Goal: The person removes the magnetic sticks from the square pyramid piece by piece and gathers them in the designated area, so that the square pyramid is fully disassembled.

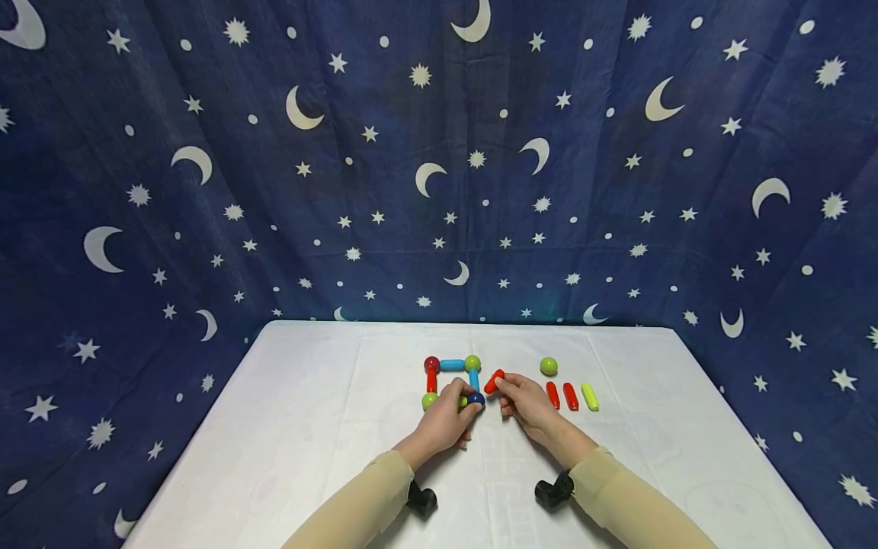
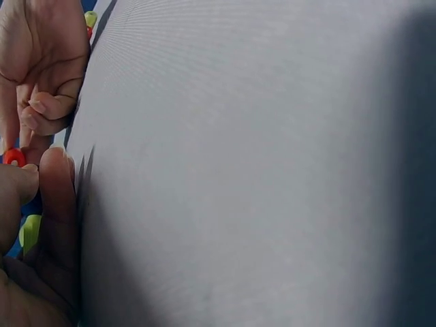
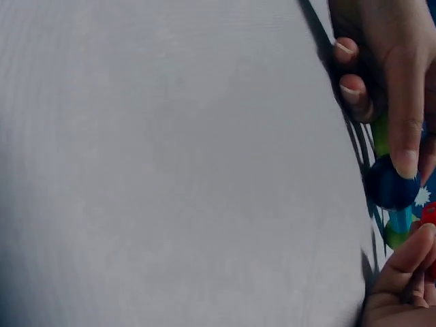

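Observation:
A square of coloured rods and balls lies mid-table: a red ball, a green ball, a second green ball and a dark blue ball, with light blue rods, a red rod and a green rod between them. My left hand pinches the dark blue ball at the near right corner, covering part of the green rod. Just right of that corner, my right hand pinches a loose red rod by its end, tilted and apart from the ball.
To the right lie a loose green ball, two red rods and a yellow-green rod. A white cloth covers the table. Behind it hangs a dark blue curtain with moons and stars.

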Demonstrator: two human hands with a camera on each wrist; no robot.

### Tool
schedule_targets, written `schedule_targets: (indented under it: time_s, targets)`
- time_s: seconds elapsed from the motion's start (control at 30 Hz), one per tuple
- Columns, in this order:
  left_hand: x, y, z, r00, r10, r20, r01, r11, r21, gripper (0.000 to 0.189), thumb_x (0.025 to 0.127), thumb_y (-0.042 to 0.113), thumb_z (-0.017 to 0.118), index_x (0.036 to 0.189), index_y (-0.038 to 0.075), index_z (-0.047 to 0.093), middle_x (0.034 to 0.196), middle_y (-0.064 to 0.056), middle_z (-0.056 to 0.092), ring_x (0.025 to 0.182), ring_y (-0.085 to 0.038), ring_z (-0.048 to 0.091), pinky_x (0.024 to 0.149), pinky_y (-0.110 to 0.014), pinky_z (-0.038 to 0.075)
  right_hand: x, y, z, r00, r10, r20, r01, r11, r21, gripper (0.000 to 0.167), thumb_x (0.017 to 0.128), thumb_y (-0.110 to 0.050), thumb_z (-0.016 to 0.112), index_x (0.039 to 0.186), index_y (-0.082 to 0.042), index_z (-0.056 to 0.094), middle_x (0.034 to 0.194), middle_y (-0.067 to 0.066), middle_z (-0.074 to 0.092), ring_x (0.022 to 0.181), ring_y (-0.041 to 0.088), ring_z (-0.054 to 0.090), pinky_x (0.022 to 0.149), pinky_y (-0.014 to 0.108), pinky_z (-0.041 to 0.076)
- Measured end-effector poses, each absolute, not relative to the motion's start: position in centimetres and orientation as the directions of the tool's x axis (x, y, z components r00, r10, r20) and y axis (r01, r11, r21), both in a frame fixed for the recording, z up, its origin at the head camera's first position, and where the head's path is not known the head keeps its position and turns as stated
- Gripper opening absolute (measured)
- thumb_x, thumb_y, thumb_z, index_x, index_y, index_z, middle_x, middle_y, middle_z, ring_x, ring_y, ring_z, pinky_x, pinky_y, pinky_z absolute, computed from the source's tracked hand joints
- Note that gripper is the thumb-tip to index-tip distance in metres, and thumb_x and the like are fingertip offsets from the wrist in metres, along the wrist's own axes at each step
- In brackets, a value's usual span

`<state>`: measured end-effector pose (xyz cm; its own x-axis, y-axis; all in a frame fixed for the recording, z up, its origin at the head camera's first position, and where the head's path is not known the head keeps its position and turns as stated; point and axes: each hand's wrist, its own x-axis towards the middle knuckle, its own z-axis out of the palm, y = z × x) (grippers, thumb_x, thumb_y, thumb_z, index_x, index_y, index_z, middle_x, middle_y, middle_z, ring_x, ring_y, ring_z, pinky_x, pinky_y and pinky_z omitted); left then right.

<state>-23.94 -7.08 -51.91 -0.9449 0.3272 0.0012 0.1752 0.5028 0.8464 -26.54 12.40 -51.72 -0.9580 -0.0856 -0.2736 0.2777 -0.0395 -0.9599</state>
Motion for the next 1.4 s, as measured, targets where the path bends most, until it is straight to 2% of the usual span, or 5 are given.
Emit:
schedule_targets:
  time_s: [0.27,0.5,0.77,1.07,1.4]
  targets:
    - [-23.9,-7.0,-51.7,-0.941,0.335,-0.041,0.135,0.487,0.863,0.027,0.103,0.022,0.064,0.122,0.01,0.049,0.101,-0.006,0.051,0.049,-0.015,0.059,0.047,-0.03,0.054,-26.1,13.8,-49.9,-0.952,-0.135,-0.275,0.279,-0.013,-0.96,0.042,0.103,-0.022,0.064,0.135,0.005,0.055,0.092,0.007,0.064,0.07,0.013,0.055,0.06,0.022,0.049]
    - [-23.9,-7.2,-51.0,-0.942,0.329,-0.062,0.124,0.515,0.848,0.027,0.103,0.02,0.065,0.121,0.008,0.05,0.098,-0.008,0.051,0.05,-0.015,0.059,0.048,-0.029,0.054,-26.5,19.5,-46.9,-0.97,-0.109,-0.216,0.209,0.071,-0.975,0.052,0.104,-0.028,0.063,0.142,0.006,0.048,0.099,0.003,0.066,0.083,0.015,0.061,0.066,0.023,0.053]
    - [-23.8,-7.4,-50.7,-0.952,0.301,-0.052,0.138,0.573,0.808,0.028,0.102,0.022,0.067,0.121,0.01,0.052,0.101,-0.007,0.049,0.052,-0.014,0.057,0.049,-0.025,0.051,-27.3,28.1,-46.2,-0.969,0.002,-0.248,0.231,0.368,-0.901,0.062,0.106,-0.031,0.058,0.144,0.014,0.04,0.119,0.017,0.064,0.102,0.026,0.063,0.076,0.028,0.056]
    - [-23.9,-7.4,-51.1,-0.952,0.305,-0.022,0.171,0.591,0.788,0.03,0.101,0.024,0.068,0.122,0.01,0.052,0.104,-0.007,0.052,0.058,-0.014,0.056,0.055,-0.025,0.051,-27.0,32.2,-48.4,-0.94,0.046,-0.338,0.302,0.572,-0.763,0.047,0.099,-0.023,0.068,0.125,0.014,0.055,0.097,0.012,0.064,0.081,0.02,0.059,0.071,0.03,0.056]
    - [-23.9,-7.2,-51.1,-0.946,0.325,-0.024,0.168,0.552,0.817,0.029,0.102,0.023,0.067,0.122,0.01,0.051,0.101,-0.006,0.051,0.051,-0.014,0.057,0.05,-0.027,0.051,-26.7,32.3,-48.9,-0.945,0.072,-0.319,0.296,0.604,-0.74,0.038,0.098,-0.021,0.068,0.118,0.011,0.061,0.09,0.01,0.063,0.078,0.022,0.058,0.067,0.029,0.054]
